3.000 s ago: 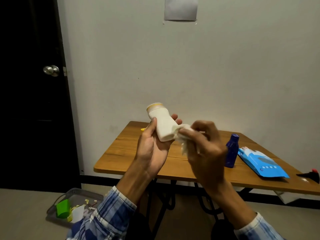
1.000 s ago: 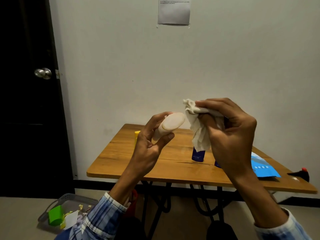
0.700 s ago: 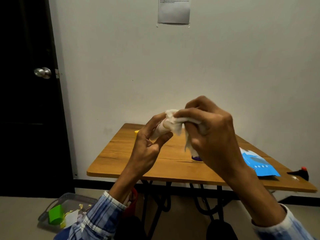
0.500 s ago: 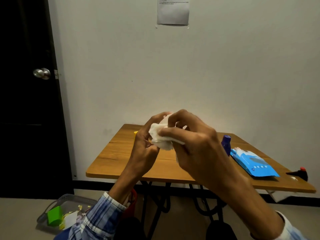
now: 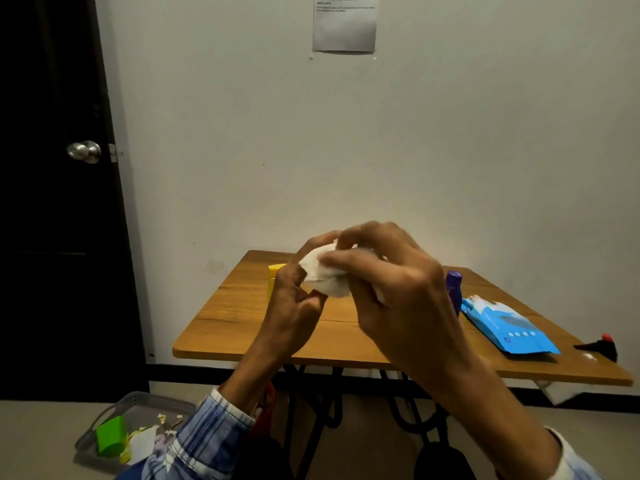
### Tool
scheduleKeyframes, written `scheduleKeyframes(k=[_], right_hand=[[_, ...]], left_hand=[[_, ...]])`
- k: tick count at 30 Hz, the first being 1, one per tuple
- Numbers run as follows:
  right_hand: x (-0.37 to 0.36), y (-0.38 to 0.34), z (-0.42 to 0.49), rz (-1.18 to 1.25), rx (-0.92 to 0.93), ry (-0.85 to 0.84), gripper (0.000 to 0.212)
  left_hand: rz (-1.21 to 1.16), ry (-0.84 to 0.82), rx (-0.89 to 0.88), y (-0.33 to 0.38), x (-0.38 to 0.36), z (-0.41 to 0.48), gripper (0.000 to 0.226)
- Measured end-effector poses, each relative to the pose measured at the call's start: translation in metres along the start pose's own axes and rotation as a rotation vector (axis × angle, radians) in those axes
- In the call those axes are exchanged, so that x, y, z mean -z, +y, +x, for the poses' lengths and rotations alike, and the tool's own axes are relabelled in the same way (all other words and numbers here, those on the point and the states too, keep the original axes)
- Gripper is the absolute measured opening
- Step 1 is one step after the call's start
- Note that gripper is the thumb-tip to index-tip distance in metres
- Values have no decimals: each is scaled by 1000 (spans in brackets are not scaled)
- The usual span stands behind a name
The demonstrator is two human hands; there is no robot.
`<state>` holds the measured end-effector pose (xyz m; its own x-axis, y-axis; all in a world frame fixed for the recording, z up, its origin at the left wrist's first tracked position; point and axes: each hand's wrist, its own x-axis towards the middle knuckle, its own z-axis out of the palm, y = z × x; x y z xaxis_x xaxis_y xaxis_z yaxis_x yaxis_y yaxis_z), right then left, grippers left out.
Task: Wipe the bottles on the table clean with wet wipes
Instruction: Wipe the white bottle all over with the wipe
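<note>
A second ago the right hand point(image 5: 398, 296) held the wet wipe point(image 5: 322, 277) clear of the white bottle. Now its curled fingers press the wipe over the bottle's end, hiding it. The left hand point(image 5: 291, 306) grips the bottle from below, so wiping looks under way. Around them are the dark door point(image 5: 52, 237), wooden counter point(image 5: 242, 334), blue wipes pack point(image 5: 509, 323), blue bottle point(image 5: 453, 282) and yellow bottle point(image 5: 275, 271), both bottles standing on the counter.

Dim, flat light on the wall point(image 5: 450, 150); the door point(image 5: 45, 237) on the left sinks to black. Near us the right hand point(image 5: 398, 292) looks soft, smeared, and the door's edge leans.
</note>
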<state>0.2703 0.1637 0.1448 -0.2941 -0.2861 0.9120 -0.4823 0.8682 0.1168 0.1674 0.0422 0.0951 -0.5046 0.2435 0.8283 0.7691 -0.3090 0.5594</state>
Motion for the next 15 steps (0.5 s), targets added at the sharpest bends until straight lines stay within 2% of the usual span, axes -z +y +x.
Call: scheduleKeyframes(k=[3, 7, 12, 15], right_hand=[[3, 11, 9, 30, -151, 81, 16], [0, -1, 0, -2, -18, -11, 15], [21, 44, 0, -49, -308, 140, 24], [20, 42, -8, 5, -324, 131, 24]], left_hand=[[69, -10, 3, -2, 0, 0, 47], [-18, -13, -25, -1, 2, 2, 59], [-29, -17, 20, 1, 5, 6, 53], [-85, -18, 27, 2, 5, 7, 48]])
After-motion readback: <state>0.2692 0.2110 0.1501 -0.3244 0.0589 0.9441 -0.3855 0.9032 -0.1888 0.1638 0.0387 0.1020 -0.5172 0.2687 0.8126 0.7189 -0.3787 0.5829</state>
